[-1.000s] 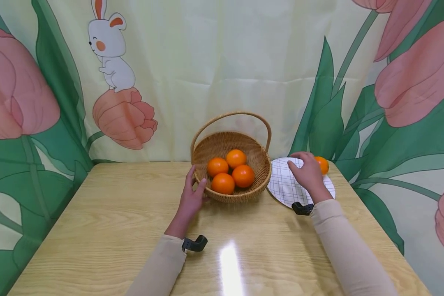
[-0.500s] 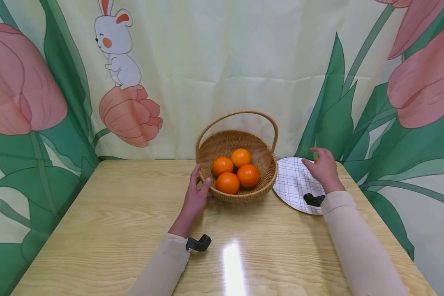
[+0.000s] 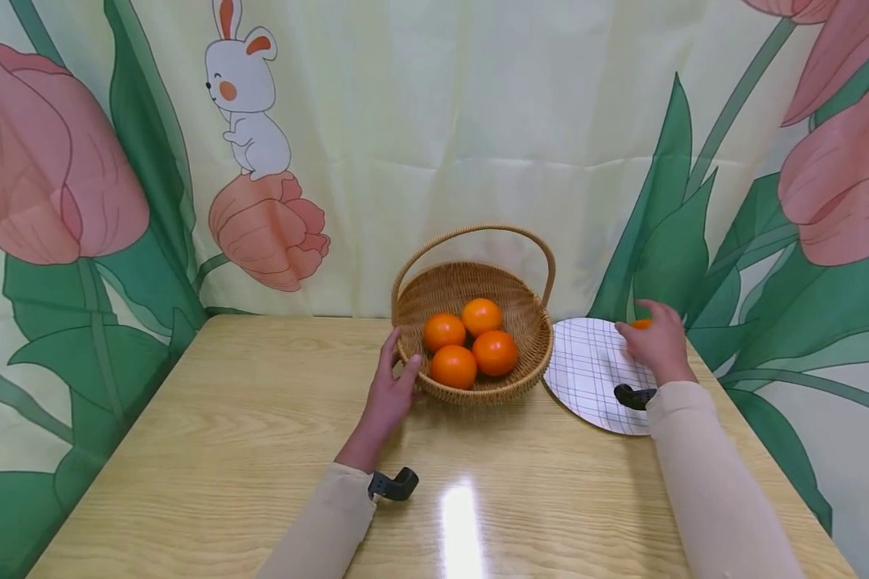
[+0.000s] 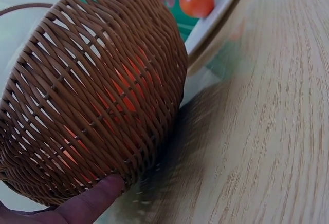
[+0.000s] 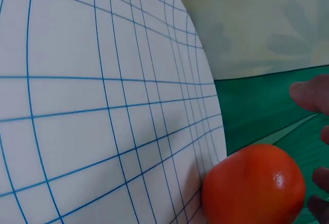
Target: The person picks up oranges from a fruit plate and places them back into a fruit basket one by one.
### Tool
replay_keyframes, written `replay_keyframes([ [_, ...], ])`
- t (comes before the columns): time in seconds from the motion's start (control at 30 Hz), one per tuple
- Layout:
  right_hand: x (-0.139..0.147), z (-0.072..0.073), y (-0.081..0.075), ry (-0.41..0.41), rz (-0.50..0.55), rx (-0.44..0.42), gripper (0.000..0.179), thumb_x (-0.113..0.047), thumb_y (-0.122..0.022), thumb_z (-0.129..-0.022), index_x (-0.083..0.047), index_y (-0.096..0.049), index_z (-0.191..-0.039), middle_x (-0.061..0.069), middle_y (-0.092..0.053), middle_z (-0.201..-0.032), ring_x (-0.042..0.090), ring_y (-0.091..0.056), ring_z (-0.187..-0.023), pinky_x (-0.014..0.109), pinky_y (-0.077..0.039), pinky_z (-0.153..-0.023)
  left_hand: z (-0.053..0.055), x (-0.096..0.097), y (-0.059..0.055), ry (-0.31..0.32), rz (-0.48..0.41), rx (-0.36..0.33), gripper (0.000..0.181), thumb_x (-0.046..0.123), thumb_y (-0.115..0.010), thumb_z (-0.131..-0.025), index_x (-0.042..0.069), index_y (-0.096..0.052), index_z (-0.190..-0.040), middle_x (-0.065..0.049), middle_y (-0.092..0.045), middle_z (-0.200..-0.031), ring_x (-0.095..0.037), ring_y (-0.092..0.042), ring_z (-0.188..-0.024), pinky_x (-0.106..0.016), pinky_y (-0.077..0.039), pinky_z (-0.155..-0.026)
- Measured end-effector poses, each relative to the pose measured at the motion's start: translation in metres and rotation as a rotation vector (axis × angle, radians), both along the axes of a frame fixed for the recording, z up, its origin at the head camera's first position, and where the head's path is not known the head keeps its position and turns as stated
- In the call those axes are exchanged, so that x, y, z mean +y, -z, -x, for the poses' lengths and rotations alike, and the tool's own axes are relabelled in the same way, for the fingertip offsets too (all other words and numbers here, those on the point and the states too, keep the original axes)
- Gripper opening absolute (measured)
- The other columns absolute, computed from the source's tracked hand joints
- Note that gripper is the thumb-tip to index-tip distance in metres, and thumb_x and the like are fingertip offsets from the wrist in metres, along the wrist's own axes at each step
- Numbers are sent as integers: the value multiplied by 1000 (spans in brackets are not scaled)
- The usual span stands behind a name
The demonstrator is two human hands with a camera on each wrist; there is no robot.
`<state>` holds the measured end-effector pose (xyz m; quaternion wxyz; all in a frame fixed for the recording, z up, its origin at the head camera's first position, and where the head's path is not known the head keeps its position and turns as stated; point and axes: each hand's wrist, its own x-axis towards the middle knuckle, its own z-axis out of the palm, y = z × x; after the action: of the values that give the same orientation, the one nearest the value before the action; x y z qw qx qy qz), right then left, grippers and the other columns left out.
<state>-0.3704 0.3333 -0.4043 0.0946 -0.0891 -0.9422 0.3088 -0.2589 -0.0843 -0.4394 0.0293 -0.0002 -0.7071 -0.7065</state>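
A brown wicker basket (image 3: pixel 478 394) with a tall handle stands near the back of the table, several oranges (image 3: pixel 496 353) inside. My left hand (image 3: pixel 387 394) holds its front left side, thumb and fingers spread about the wall; in the left wrist view one finger (image 4: pixel 95 198) presses the weave. To the right lies a round white board (image 3: pixel 586 378) with blue grid lines. My right hand (image 3: pixel 659 342) hovers over the board's far right part, fingers bent and parted. Beneath it sits a single orange (image 5: pixel 254 185), partly hidden in the head view, fingertips just beside it.
The wooden table (image 3: pixel 261 434) runs to a curtain (image 3: pixel 507 104) printed with tulips and a rabbit, close behind the basket. The board lies near the table's right edge. A black wrist camera (image 3: pixel 394 485) is strapped to my left wrist, another (image 3: pixel 632 397) to my right.
My right hand has moved right across the board and over the single orange, which was first visible beyond it. The left hand keeps its hold on the basket; the head view has shifted slightly.
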Motion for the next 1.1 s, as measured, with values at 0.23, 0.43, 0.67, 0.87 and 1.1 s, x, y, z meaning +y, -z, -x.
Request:
replay_keyframes([
  [0.23, 12, -2, 6, 42, 23, -68, 77, -41, -53, -86, -8, -16, -146, 29, -6, -147, 50, -17, -126, 64, -31, -98, -9, 0, -17, 47, -33, -26, 58, 39, -50, -92, 51, -17, -137, -13, -14, -150, -43, -38, -125, -53, -49, -85],
  [0.43, 20, -3, 15, 26, 52, -137, 81, -38, -54, -86, -10, -7, -147, 33, -10, -142, 50, -26, -117, 64, -34, -95, -11, 0, -20, 54, -33, -36, 57, 42, -50, -90, 56, -17, -134, -12, -13, -151, -41, -38, -126, -55, -47, -87],
  [0.67, 12, -8, 21, 11, 31, -123, 79, -26, -58, -86, -10, -9, -147, 34, -14, -140, 51, -27, -115, 65, -31, -96, -1, -1, -3, 19, -34, -19, 56, 38, -50, -92, 57, -18, -134, -10, -17, -149, -40, -42, -123, -53, -50, -82],
  [0.87, 6, -18, 19, 4, 10, -108, 77, -24, -59, -87, -10, -12, -146, 33, -15, -140, 50, -29, -115, 65, -31, -97, 2, 0, 1, 8, -37, -8, 58, 36, -50, -92, 50, -16, -138, -10, -17, -150, -40, -42, -123, -51, -52, -79],
  [1.1, 2, -30, 14, -8, 10, -82, 77, -27, -61, -86, -11, -14, -146, 32, -16, -140, 51, -30, -115, 65, -33, -95, -1, 1, 0, 25, -32, 1, 57, 37, -49, -92, 55, -16, -135, -10, -13, -152, -42, -39, -125, -53, -50, -80],
])
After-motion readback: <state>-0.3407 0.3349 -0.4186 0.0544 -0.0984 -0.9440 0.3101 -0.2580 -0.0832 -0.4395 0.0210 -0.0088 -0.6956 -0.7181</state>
